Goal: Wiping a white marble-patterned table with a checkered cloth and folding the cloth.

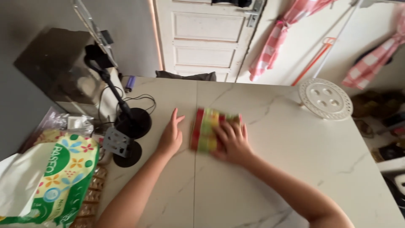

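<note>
Two hands rest mid-frame: right hand point(231, 141) lies flat, fingers spread over a red-green striped packet point(207, 128); left hand point(171, 136) open, empty, beside it.

A white marble-look table point(295, 169) fills the middle of the frame. At lower left lies a green and white flowered plastic pack point(55, 181). Two black round stand bases point(133, 135) sit left of centre. A white round perforated stand point(325, 99) rests at upper right. Pink checked cloths point(278, 38) hang by a white door point(204, 38), and a dark box, perhaps an appliance point(59, 63), stands at upper left.
</note>
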